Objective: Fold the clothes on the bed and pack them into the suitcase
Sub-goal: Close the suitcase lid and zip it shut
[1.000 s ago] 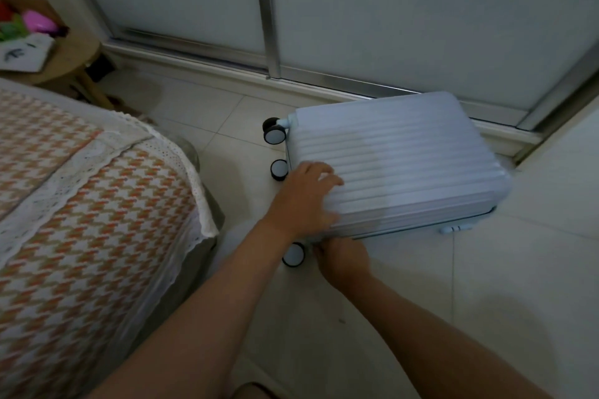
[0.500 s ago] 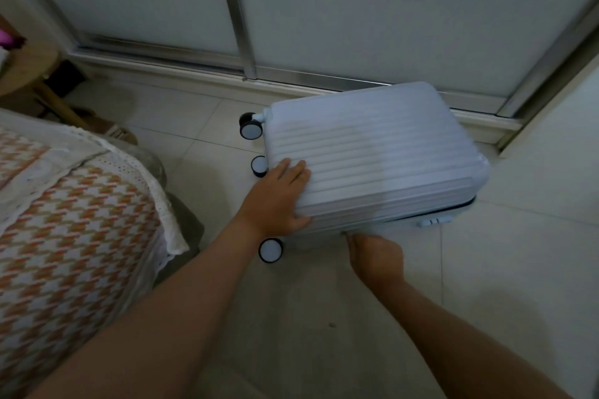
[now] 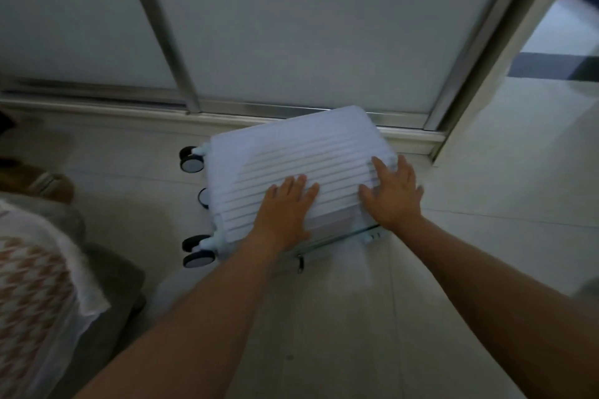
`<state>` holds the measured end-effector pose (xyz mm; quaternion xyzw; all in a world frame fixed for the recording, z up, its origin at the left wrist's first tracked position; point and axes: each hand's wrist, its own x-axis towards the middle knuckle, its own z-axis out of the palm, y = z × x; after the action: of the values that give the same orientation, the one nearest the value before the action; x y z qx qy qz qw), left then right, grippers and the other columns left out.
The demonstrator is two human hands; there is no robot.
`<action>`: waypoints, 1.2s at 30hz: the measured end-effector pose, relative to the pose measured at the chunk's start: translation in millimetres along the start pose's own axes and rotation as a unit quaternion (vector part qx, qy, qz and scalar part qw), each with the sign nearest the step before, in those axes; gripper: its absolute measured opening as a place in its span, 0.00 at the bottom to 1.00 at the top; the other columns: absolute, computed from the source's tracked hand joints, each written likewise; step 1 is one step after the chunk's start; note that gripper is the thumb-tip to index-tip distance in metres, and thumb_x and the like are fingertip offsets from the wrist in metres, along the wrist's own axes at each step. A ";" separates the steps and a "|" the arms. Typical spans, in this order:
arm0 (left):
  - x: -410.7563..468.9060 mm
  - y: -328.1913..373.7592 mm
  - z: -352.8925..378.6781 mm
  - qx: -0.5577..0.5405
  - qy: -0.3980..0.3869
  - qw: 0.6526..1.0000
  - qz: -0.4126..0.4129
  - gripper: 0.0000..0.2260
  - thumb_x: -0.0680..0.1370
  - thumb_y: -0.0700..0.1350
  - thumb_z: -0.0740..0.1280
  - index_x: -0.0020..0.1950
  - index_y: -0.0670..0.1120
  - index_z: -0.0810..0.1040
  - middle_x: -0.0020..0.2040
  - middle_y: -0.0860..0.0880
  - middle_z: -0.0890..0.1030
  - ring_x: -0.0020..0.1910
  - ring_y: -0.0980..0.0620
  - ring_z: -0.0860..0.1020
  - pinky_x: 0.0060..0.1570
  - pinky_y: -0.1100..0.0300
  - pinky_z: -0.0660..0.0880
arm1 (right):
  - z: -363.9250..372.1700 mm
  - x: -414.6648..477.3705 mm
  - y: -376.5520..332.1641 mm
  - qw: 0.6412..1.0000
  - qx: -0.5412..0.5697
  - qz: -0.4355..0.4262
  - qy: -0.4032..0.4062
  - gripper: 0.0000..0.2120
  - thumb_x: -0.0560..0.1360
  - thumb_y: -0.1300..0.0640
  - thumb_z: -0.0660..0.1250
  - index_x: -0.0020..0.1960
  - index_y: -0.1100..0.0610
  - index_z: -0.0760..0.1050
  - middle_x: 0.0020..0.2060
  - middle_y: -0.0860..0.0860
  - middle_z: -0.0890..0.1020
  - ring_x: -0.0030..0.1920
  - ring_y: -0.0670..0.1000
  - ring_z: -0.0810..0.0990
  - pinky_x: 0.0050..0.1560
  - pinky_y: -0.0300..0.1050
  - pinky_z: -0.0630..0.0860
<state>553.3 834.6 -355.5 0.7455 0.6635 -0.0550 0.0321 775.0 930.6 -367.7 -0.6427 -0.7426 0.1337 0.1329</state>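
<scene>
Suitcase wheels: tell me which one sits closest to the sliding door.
The wheel at the suitcase's far left corner, just short of the door track; the other wheels sit nearer the camera along the same edge.

Suitcase shows a hard plastic shell, ribbed, with a soft satin sheen. Wheels look like matt black rubber on pale plastic hubs. Floor is smooth, glossy tile. Frame is brushed metal and panels are frosted matt. Bedcover is woven cloth, lace-edged.

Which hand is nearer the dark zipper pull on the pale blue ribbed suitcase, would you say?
Left: the left hand lies just beyond the zipper pull; the right hand rests farther right.
</scene>
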 end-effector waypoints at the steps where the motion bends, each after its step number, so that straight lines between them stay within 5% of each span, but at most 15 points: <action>1: -0.1 -1.2 1.7 0.003 0.002 1.000 0.002 0.45 0.74 0.62 0.68 0.80 0.53 0.42 0.80 0.46 0.43 0.79 0.44 0.46 0.75 0.44 0.50 | -2.8 8.2 8.3 0.997 0.023 0.040 -0.068 0.37 0.76 0.33 0.61 0.79 0.42 0.50 0.79 0.58 0.44 0.78 0.62 0.45 0.73 0.66 0.52; 3: -2.8 -3.0 1.8 0.005 0.001 1.000 0.009 0.43 0.74 0.59 0.68 0.80 0.54 0.43 0.80 0.46 0.44 0.79 0.45 0.47 0.75 0.45 0.51 | -5.7 15.9 19.0 0.990 0.046 0.052 -0.123 0.42 0.73 0.28 0.60 0.80 0.42 0.47 0.79 0.58 0.42 0.78 0.61 0.43 0.75 0.63 0.53; 8: -10.5 -3.2 -9.7 -0.013 -0.007 1.000 0.000 0.38 0.71 0.51 0.71 0.77 0.53 0.56 0.78 0.46 0.54 0.76 0.45 0.54 0.72 0.49 0.57 | -22.4 -5.8 14.0 0.994 0.026 0.056 -0.094 0.34 0.72 0.29 0.62 0.73 0.43 0.63 0.68 0.59 0.63 0.68 0.60 0.62 0.65 0.57 0.67; 11: -24.5 -8.2 -20.6 -0.035 -0.040 0.999 -0.013 0.36 0.66 0.61 0.65 0.72 0.51 0.63 0.73 0.48 0.61 0.72 0.46 0.61 0.68 0.51 0.62 | -29.9 -45.6 3.4 0.995 0.000 0.051 -0.080 0.28 0.71 0.31 0.62 0.66 0.44 0.68 0.60 0.57 0.67 0.61 0.59 0.67 0.59 0.53 0.70; 13: -31.7 -4.9 -28.0 -0.103 -0.038 0.992 -0.057 0.38 0.62 0.67 0.53 0.67 0.50 0.67 0.67 0.49 0.67 0.67 0.46 0.66 0.63 0.54 0.66 | -30.5 -77.0 -5.2 0.997 -0.019 0.042 -0.068 0.27 0.70 0.32 0.63 0.63 0.46 0.69 0.57 0.56 0.69 0.59 0.59 0.69 0.57 0.51 0.70; 16: -37.1 7.2 -26.2 -0.204 0.016 0.966 -0.160 0.30 0.71 0.62 0.54 0.69 0.49 0.67 0.65 0.47 0.69 0.63 0.46 0.68 0.61 0.54 0.67 | -40.5 -109.9 -14.5 0.991 -0.039 0.002 -0.125 0.28 0.71 0.32 0.62 0.65 0.47 0.67 0.59 0.57 0.70 0.59 0.59 0.73 0.58 0.50 0.72; 20: -49.5 25.2 -9.1 -0.201 0.043 0.956 -0.207 0.26 0.79 0.57 0.59 0.76 0.51 0.61 0.73 0.45 0.62 0.72 0.45 0.59 0.72 0.46 0.56 | -76.7 -101.2 -25.6 0.941 -0.160 -0.090 -0.285 0.27 0.76 0.35 0.58 0.69 0.48 0.66 0.65 0.56 0.74 0.62 0.57 0.75 0.61 0.49 0.72; 25: -47.2 31.2 11.0 -0.183 0.071 0.945 -0.260 0.32 0.77 0.66 0.51 0.79 0.56 0.54 0.80 0.45 0.49 0.78 0.43 0.42 0.73 0.37 0.35 | -77.8 -23.9 -29.1 0.962 -0.176 -0.145 -0.153 0.21 0.79 0.38 0.58 0.65 0.49 0.73 0.63 0.55 0.73 0.62 0.56 0.73 0.59 0.50 0.71; 28: -39.8 33.9 24.1 -0.177 0.108 0.940 -0.272 0.35 0.73 0.69 0.45 0.79 0.57 0.56 0.80 0.46 0.50 0.78 0.42 0.44 0.72 0.38 0.35 | -55.4 22.4 -28.0 0.974 -0.126 -0.130 -0.133 0.32 0.74 0.36 0.66 0.74 0.47 0.64 0.74 0.56 0.60 0.74 0.58 0.60 0.69 0.57 0.63; 31: -30.7 33.4 35.3 -0.153 0.156 0.934 -0.283 0.33 0.74 0.68 0.51 0.76 0.55 0.64 0.78 0.45 0.60 0.77 0.40 0.54 0.73 0.35 0.43 | -44.0 67.5 -27.2 0.960 -0.135 -0.127 -0.208 0.51 0.66 0.30 0.71 0.80 0.44 0.49 0.80 0.55 0.46 0.79 0.57 0.44 0.75 0.64 0.51; 33: -26.1 27.4 39.9 -0.129 0.168 0.937 -0.277 0.32 0.74 0.67 0.54 0.76 0.55 0.65 0.78 0.45 0.61 0.77 0.40 0.57 0.72 0.34 0.45 | -41.1 86.6 -22.5 0.952 -0.131 -0.105 -0.257 0.60 0.61 0.26 0.72 0.80 0.45 0.43 0.80 0.57 0.47 0.79 0.60 0.46 0.76 0.62 0.51; 36: -18.6 7.8 37.3 -0.104 0.102 0.957 -0.249 0.35 0.74 0.70 0.47 0.79 0.58 0.52 0.80 0.47 0.52 0.78 0.42 0.49 0.72 0.36 0.40 | -37.5 90.3 -15.8 0.954 -0.132 -0.088 -0.253 0.63 0.56 0.21 0.69 0.80 0.46 0.44 0.78 0.57 0.56 0.77 0.61 0.55 0.74 0.62 0.58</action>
<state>557.5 810.8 -390.4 0.5505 0.8301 0.0842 0.0272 761.8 1018.8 -324.8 -0.5313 -0.8168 0.1807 -0.1338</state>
